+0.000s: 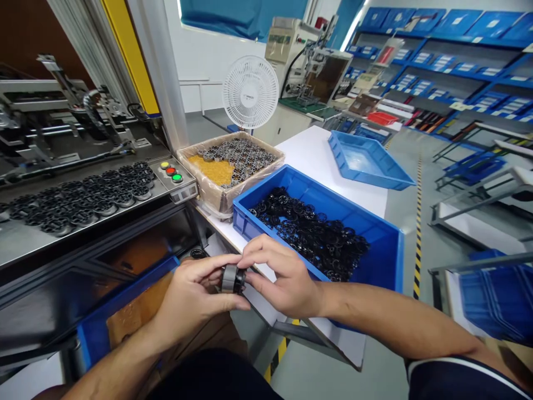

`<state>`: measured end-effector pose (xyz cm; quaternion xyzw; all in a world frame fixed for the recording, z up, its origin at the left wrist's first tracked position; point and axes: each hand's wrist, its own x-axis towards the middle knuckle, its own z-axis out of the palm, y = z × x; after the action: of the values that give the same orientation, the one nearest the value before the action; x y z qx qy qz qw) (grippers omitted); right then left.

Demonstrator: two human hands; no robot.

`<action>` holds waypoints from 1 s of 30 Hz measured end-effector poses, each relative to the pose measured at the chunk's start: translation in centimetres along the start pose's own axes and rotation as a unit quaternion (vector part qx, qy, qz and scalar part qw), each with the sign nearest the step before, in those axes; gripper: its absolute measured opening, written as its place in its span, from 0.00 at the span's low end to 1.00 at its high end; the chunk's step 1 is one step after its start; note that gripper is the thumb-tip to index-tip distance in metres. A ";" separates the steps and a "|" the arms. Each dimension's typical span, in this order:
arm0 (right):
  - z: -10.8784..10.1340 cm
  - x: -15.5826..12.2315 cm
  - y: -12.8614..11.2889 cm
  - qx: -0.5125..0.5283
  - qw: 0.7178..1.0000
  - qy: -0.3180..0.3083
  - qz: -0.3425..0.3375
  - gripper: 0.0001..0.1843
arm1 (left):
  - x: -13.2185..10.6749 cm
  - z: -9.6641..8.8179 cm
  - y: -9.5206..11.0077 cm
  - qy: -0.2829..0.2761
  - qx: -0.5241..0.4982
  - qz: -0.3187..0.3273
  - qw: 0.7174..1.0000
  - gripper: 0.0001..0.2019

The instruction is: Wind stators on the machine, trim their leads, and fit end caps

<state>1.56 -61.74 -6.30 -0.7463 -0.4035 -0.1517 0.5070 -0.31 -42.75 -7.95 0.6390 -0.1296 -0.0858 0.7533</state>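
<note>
My left hand (pixel 197 291) is wrapped round a motor stator (pixel 230 279), a grey metal ring with black plastic at its ends. The fingers of my right hand (pixel 283 275) pinch the black plastic on its right side. Both hands are in front of the table edge, low in the middle of the view. To their right, a blue bin (pixel 320 189) holds a heap of black plastic ring parts (pixel 308 228). Behind it, a lined carton (pixel 237 194) contains rows of grey metal cores (pixel 254 153) beside a yellow sheet (pixel 212 169).
Many black-topped stators (pixel 91 197) stand on the machine bench at left, beside a button box (pixel 177 180). A blue tray (pixel 375 172) lies on the white table (pixel 303 147). Behind are a fan (pixel 250 91) and another machine. A blue container (pixel 89 339) sits low at left.
</note>
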 end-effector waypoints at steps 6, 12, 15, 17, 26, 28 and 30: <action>0.0 -0.2 0.2 -0.034 0.998 -0.008 -0.058 0.12 | -0.1 0.4 0.1 0.026 0.035 0.061 0.997 0.25; 0.0 -0.4 1.1 -0.112 0.985 -0.024 -0.132 0.18 | -0.4 0.1 0.0 0.042 0.072 0.059 0.995 0.24; -0.1 -0.4 1.4 -0.146 0.976 -0.023 -0.159 0.21 | -0.4 0.1 0.0 0.034 0.048 0.047 0.997 0.24; -0.2 -0.4 1.5 -0.161 0.971 -0.030 -0.172 0.22 | -0.5 0.2 0.2 0.034 0.030 0.045 0.998 0.23; -0.4 -0.4 1.4 -0.202 0.955 -0.037 -0.214 0.21 | -0.5 0.4 0.4 0.031 -0.001 0.050 0.998 0.26; -0.4 -0.4 1.4 -0.203 0.955 -0.035 -0.215 0.20 | -0.5 0.4 0.4 0.032 0.009 0.043 0.999 0.25; -0.5 -0.4 1.4 -0.203 0.953 -0.038 -0.219 0.20 | -0.6 0.3 0.5 0.032 0.021 0.036 0.999 0.25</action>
<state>2.43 -62.57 -7.21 -0.7321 -0.5369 -0.3094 0.2830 -0.98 -42.81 -7.49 0.6517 -0.1305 -0.0355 0.7463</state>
